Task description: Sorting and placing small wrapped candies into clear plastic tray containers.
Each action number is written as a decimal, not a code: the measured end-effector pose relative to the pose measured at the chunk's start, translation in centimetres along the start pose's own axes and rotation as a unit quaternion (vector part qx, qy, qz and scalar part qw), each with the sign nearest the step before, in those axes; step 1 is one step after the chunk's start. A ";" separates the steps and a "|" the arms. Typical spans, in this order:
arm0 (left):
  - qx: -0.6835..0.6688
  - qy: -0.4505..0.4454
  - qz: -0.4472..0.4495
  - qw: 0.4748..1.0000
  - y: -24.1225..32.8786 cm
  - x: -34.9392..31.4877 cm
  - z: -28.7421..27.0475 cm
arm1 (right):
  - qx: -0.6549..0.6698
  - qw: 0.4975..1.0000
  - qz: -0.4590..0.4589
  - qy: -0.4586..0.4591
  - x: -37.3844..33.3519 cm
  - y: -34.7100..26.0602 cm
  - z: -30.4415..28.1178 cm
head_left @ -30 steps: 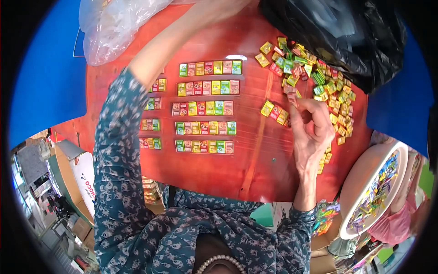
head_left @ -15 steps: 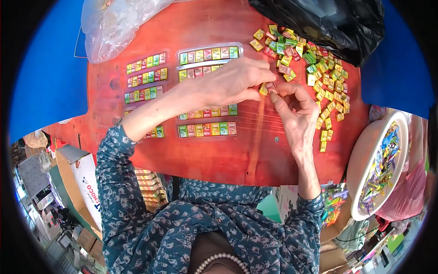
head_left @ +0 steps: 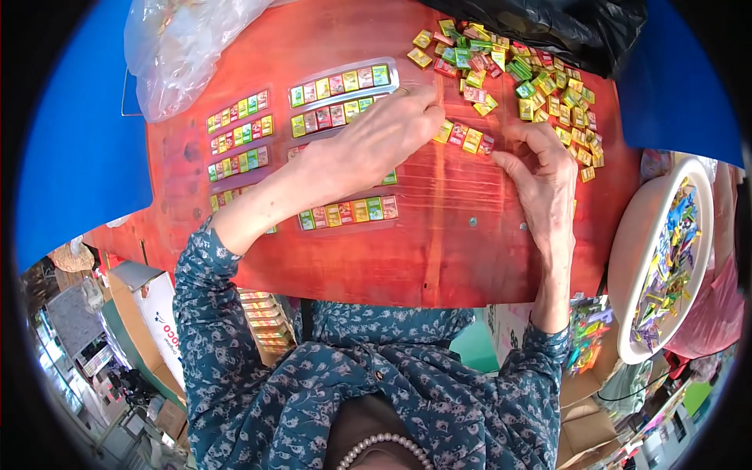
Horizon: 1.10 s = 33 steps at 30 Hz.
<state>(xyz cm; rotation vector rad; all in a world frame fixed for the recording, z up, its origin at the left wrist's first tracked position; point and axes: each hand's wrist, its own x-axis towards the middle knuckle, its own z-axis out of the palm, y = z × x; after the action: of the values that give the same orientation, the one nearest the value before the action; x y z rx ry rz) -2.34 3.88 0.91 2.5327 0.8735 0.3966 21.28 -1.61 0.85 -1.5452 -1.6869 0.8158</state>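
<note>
Between my two hands lies a short row of small candy-sized boxes, yellow and red, set side by side. My left hand reaches across the trays, its bent fingers closed at the left end of this row. At the right end, my right hand has thumb and curled forefinger against the last red box. Left of them, clear plastic trays hold neat rows of the same boxes in green, yellow, red and pink; my left forearm covers part of them. A loose pile of boxes spreads behind my right hand.
A black plastic bag lies at the far right of the red table, a clear bag at the far left. A white basin of colourful small pieces stands beyond the right edge. Cardboard boxes stand below left.
My hands have moved apart, the right one rightward. A row of several boxes now shows between them, where only a couple showed before. The whole view has shifted slightly.
</note>
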 end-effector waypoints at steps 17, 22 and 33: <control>-0.058 -0.061 -0.025 0.996 -1.0 1.3 0.5 | -0.087 0.989 -0.102 -0.062 0.7 0.2 1.8; -0.060 -0.055 -0.036 0.996 -0.6 1.4 0.5 | -0.069 0.990 -0.099 -0.077 1.0 0.2 1.6; -0.092 -0.019 -0.031 0.995 0.3 1.0 0.3 | -0.256 0.957 -0.124 0.046 5.8 1.5 -0.6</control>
<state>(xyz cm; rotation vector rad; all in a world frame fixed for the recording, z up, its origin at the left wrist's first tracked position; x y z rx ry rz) -1.29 4.22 0.89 2.3324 0.8578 0.3896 22.36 4.34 0.41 -1.6172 -2.0750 0.1743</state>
